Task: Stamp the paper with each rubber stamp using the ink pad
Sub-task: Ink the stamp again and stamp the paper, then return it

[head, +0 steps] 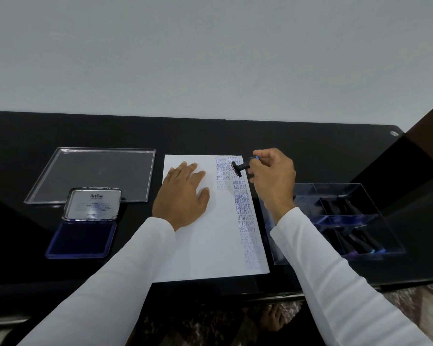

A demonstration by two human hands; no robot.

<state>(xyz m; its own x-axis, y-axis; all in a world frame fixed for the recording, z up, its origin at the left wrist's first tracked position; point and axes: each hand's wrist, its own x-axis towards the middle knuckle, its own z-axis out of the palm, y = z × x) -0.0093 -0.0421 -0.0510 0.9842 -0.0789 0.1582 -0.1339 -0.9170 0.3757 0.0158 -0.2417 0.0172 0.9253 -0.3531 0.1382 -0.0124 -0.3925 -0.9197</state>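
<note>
A white paper (218,236) lies on the black table, with columns of purple stamped words down its right side. My left hand (183,196) rests flat on the sheet's upper left, fingers spread. My right hand (273,176) grips a black rubber stamp (241,167) with a blue end, tilted on its side just above the paper's top right corner, its face turned to the left. The open ink pad (83,239) with purple ink and its raised metal lid (93,204) sits left of the paper.
A clear plastic lid (60,181) lies flat at the back left. Right of the paper stands a clear divided box (375,203) holding several more black stamps (355,240). The table's front edge runs below my forearms.
</note>
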